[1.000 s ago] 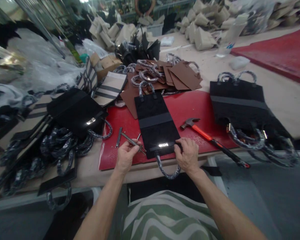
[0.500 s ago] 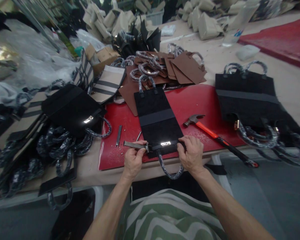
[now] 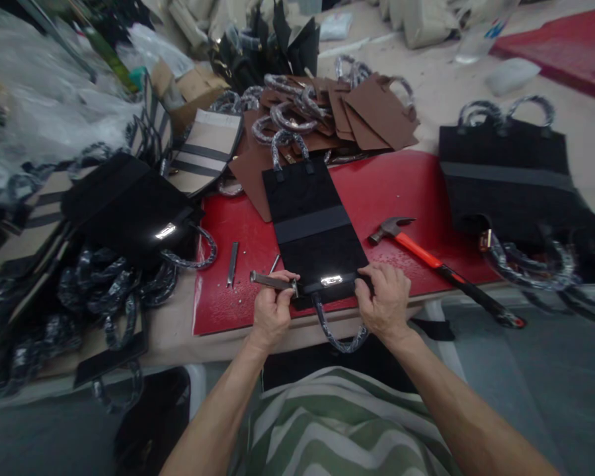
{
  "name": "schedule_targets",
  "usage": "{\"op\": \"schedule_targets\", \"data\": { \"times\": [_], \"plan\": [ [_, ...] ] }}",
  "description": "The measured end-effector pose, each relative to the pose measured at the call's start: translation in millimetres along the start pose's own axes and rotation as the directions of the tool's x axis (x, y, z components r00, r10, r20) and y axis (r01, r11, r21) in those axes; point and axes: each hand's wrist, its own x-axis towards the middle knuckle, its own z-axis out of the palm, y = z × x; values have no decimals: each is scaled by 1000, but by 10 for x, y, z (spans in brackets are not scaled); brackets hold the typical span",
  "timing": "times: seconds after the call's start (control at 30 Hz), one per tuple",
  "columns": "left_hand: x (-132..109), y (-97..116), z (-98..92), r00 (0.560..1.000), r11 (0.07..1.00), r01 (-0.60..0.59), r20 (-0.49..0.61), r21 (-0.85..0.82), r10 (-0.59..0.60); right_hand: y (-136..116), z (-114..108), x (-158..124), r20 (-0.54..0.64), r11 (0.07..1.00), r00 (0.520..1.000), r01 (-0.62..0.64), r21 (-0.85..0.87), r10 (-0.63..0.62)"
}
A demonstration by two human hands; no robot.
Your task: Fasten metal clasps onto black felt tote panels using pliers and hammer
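Observation:
A black bag panel (image 3: 310, 225) lies flat on the red board (image 3: 218, 311), with a shiny metal clasp (image 3: 332, 280) near its lower edge and plastic-wrapped handles at both ends. My left hand (image 3: 272, 309) is closed around a metal punch-like tool (image 3: 272, 281), at the panel's lower left corner. With fingers closed, my right hand (image 3: 385, 297) grips the panel's lower right corner. The near wrapped handle (image 3: 338, 340) hangs between my hands over the board's edge. To the right rests a claw hammer (image 3: 416, 251) with an orange and black handle.
A small metal bar (image 3: 233, 264) lies on the board's left. Brown bag panels (image 3: 377, 112) with wrapped handles are heaped behind. Black panels (image 3: 506, 172) stack at the right. More panels (image 3: 123, 205) and wrapped handles pile at the left. The hammer's handle sticks out past the table edge.
The view has shifted a little, so the table's things sit slightly differently in it. Both hands keep their places at the panel's lower corners, the tool still in my left.

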Motion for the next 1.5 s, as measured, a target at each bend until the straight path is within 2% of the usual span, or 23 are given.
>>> {"op": "schedule_targets", "data": {
  "times": [0.1,0.2,0.27,0.37,0.47,0.6,0.8,1.2,1.5],
  "plan": [
    [-2,-38,-18,997,994,74,17,-80,-73,4,-7,0,9,1000,1000,-9,-2,9],
    [5,-49,-40,997,991,78,26,-113,-76,23,-41,-1,40,1000,999,-10,22,9],
    [8,-40,-41,999,997,44,24,-69,-42,33,-85,-17,70,998,998,1,66,-6],
    [3,-13,-22,994,992,-103,30,72,101,16,-172,-94,106,990,993,43,135,-57],
    [-7,15,1,978,965,-208,25,161,207,-54,-251,-238,143,992,987,61,110,-77],
    [-14,42,25,988,976,-148,-8,162,152,-158,-294,-427,144,997,989,12,70,-22],
    [0,67,92,962,936,-269,23,228,271,-177,-285,-474,129,998,991,9,68,-18],
    [84,78,-12,949,937,-304,137,173,283,-156,-335,-459,161,997,986,27,75,-38],
    [17,101,165,960,923,-276,27,268,279,-173,-349,-448,168,997,985,19,75,-31]
  ]
}}
